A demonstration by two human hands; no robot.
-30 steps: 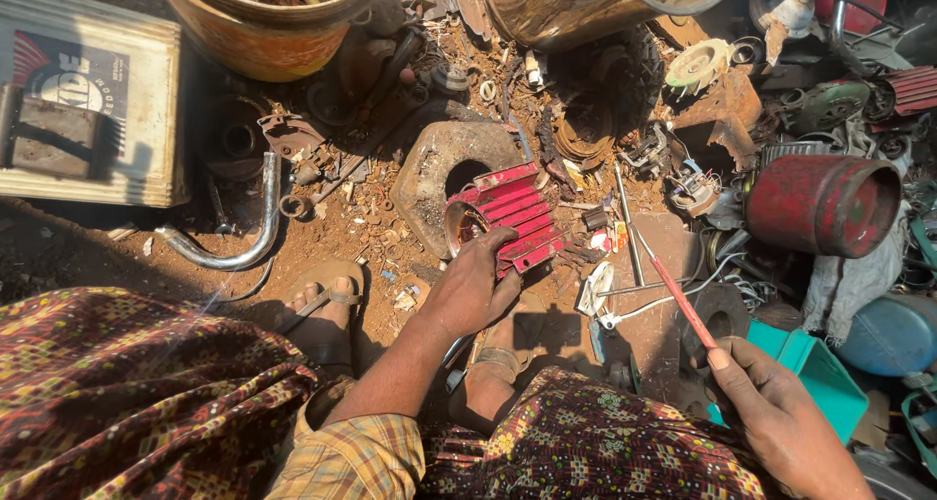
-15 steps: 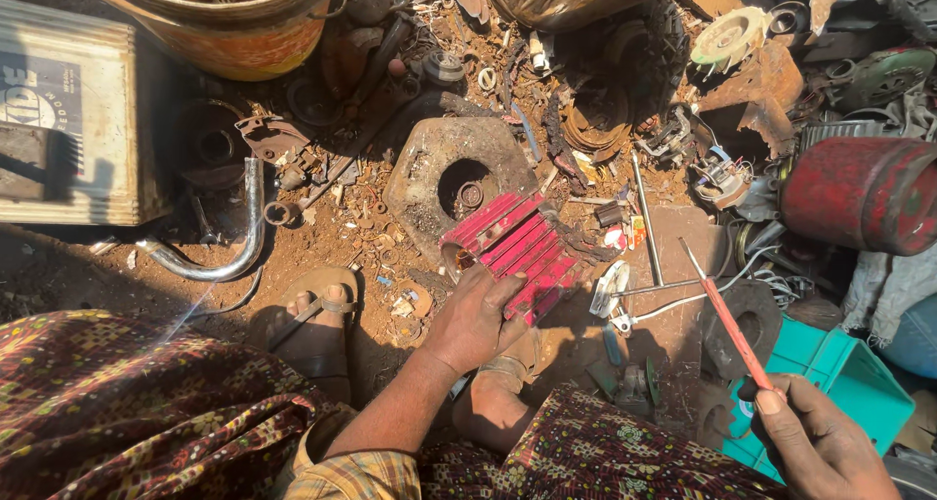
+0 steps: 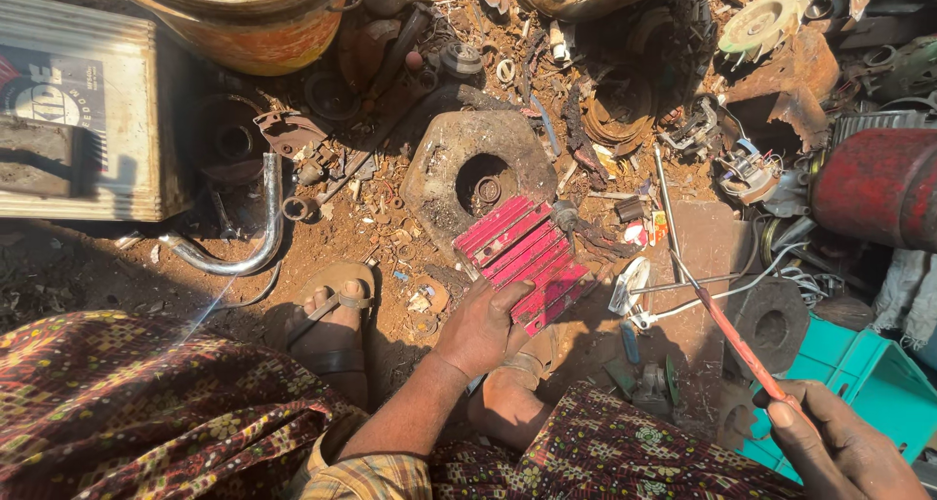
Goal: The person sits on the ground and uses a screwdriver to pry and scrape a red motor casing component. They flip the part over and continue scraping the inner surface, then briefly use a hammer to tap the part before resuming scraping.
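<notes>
The person is squatting over dirt ground [image 3: 117, 266] littered with scrap. A grey metal block [image 3: 459, 163] with a round hole is lying at its middle, and a red finned casing [image 3: 522, 256] is leaning against the block's near edge, probably for support. The left hand [image 3: 480, 329] is gripping the casing's near edge, fingers closed, steadying it. The right hand [image 3: 839, 446] is clenching a thin red rod [image 3: 737, 339], tip aimed towards the casing. Since the earlier frame, the hands have barely been moving; the view is shifting slightly.
</notes>
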